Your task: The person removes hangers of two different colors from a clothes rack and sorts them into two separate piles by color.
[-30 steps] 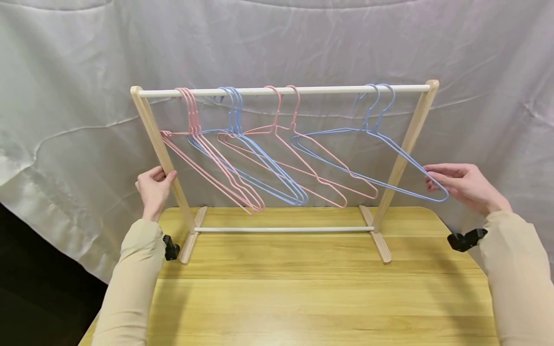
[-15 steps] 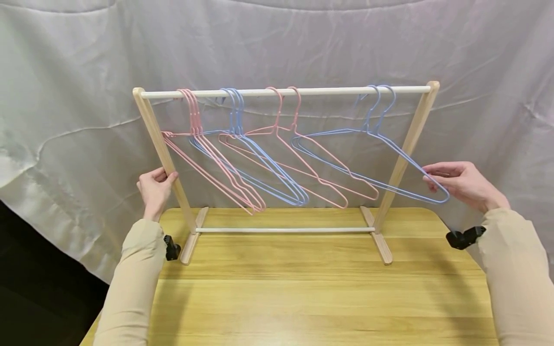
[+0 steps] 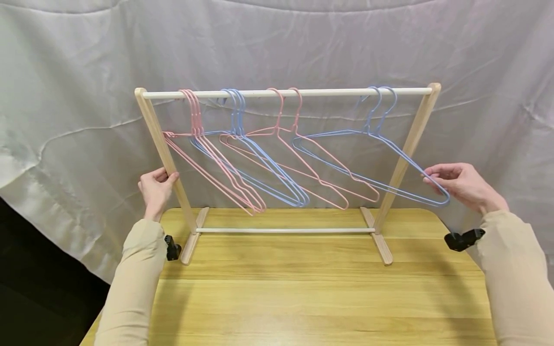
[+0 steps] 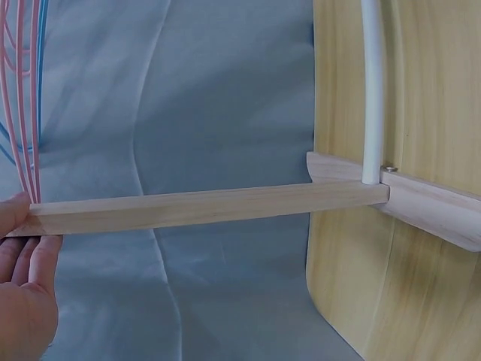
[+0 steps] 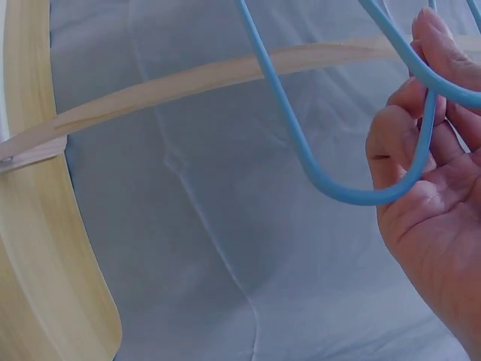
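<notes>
Two arms in beige sleeves reach forward over a light wooden tabletop [image 3: 303, 298]. On its far part stands a small wooden clothes rack [image 3: 407, 149] with a white top rail [image 3: 329, 91] and a white lower bar.

The left hand [image 3: 155, 190] wraps its fingers and thumb around the rack's left upright [image 3: 162, 144], seemingly to steady the frame.

The right hand [image 3: 460, 185], just past the right upright, pinches the low outer corner of a blue wire hanger [image 3: 389, 144] between thumb and curled fingers. That grip appears to hold the hanger swung out at a slant while its hook sits on the rail.

Further left along the rail hang pink hangers [image 3: 303, 163] and more blue hangers [image 3: 259, 163], all tilted the same way. A wrinkled pale cloth backdrop [image 3: 277, 43] hangs behind everything.
</notes>
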`<state>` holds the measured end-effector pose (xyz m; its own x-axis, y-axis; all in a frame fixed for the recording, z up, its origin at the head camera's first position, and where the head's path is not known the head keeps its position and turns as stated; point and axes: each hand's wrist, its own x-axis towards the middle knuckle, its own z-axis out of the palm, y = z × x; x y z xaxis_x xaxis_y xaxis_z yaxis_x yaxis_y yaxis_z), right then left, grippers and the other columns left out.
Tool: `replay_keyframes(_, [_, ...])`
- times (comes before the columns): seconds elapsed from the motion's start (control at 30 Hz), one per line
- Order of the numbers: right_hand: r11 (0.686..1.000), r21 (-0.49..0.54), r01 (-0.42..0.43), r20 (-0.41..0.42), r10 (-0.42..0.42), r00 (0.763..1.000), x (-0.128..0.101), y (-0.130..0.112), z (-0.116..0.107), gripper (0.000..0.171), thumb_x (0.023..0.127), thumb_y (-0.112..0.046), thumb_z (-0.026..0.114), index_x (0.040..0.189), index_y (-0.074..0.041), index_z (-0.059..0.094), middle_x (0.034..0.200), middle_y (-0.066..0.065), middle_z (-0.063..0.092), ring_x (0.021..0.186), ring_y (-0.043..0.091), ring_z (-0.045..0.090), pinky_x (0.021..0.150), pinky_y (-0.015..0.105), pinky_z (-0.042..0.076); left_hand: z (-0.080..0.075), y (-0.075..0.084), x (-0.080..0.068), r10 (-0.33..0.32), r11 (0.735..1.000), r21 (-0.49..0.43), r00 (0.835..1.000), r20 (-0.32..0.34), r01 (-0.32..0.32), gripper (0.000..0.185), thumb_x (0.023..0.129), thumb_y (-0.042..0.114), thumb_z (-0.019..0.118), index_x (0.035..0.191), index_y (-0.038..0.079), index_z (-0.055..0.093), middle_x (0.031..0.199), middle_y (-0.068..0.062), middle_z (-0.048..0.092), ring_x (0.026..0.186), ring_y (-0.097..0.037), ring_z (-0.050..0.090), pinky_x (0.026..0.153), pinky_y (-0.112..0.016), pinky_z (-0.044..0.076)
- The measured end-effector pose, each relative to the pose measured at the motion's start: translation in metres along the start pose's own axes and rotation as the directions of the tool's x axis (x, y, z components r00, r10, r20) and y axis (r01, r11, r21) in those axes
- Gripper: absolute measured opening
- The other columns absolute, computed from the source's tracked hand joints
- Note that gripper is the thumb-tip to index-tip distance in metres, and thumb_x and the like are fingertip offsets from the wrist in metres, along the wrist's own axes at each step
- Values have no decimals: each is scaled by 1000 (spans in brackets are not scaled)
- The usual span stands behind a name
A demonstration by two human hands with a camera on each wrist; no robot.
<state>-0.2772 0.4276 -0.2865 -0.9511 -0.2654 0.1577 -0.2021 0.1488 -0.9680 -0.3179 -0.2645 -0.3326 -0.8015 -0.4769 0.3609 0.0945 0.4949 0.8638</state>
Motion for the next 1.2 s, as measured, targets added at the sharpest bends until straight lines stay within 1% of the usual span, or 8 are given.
replay_keyframes(0.1, [999, 34, 17, -9, -17, 1000, -1, 2, 2, 31, 96, 12, 54, 100, -9, 76, 84, -4, 78, 68, 8, 63, 62, 20, 49, 0, 0, 0, -4, 1000, 19, 1000, 1, 4, 33, 93, 22, 73, 122, 6, 73, 116, -14, 73, 103, -9, 72, 84, -10, 50])
replay_keyframes(0.37, [998, -61, 5, -118, -12, 993, -4, -1, 10, 26, 96, 5, 60, 96, -15, 76, 77, -7, 74, 65, 7, 60, 60, 19, 48, 0, 1, 1, -10, 1000, 9, 1000, -4, 10, 34, 92, 21, 73, 123, 6, 73, 117, -14, 72, 106, -15, 72, 81, -8, 51])
replay_keyframes(0.53, [1000, 9, 26, -153, -24, 988, -7, -2, 14, 24, 96, 6, 60, 95, -12, 76, 74, -4, 72, 63, 7, 59, 57, 19, 47, 0, 0, 2, -6, 1000, 10, 1000, -13, 6, 34, 92, 21, 73, 122, 6, 73, 117, -16, 71, 110, -23, 71, 79, -6, 49])
replay_keyframes(0.6, [998, 47, 45, -161, -37, 986, -8, -2, 16, 25, 95, 8, 59, 95, -11, 76, 73, -3, 72, 62, 6, 59, 56, 18, 47, 0, -1, 2, -6, 1000, 7, 1000, -15, 6, 34, 92, 21, 73, 122, 5, 73, 117, -16, 71, 108, -18, 72, 79, -6, 49])
replay_keyframes(0.77, [992, 101, 82, -189, -62, 980, -12, 2, 18, 27, 95, 10, 58, 95, -9, 76, 76, -4, 74, 64, 5, 62, 58, 17, 49, 0, -2, 2, -22, 1000, -12, 1000, -9, 22, 34, 92, 21, 73, 122, 6, 73, 116, -15, 72, 82, 14, 65, 83, -8, 48])
replay_keyframes(0.87, [983, 159, 96, -183, -66, 981, -14, 5, 18, 29, 95, 12, 56, 97, -8, 76, 79, -3, 76, 67, 6, 64, 60, 17, 50, 0, -1, 2, -27, 1000, -15, 1000, -3, 27, 34, 92, 22, 73, 122, 6, 73, 117, -14, 72, 78, 18, 61, 85, -9, 48])
replay_keyframes(1.03, [974, 194, 118, -196, -79, 977, -20, 12, 19, 29, 95, 11, 56, 98, -10, 76, 82, -2, 76, 69, 6, 67, 64, 17, 53, 1, 0, 2, -28, 1000, -1, 1000, -2, 28, 35, 92, 22, 73, 123, 6, 72, 118, -14, 72, 96, -1, 71, 82, -11, 52])
replay_keyframes(1.2, [961, 218, 171, -240, -117, 964, -26, 21, 25, 29, 92, 14, 59, 98, -9, 76, 81, -2, 76, 70, 7, 69, 64, 18, 53, 1, 1, 1, -35, 999, 10, 999, -4, 35, 35, 92, 21, 73, 124, 6, 72, 119, -14, 72, 105, -13, 72, 84, -12, 53])
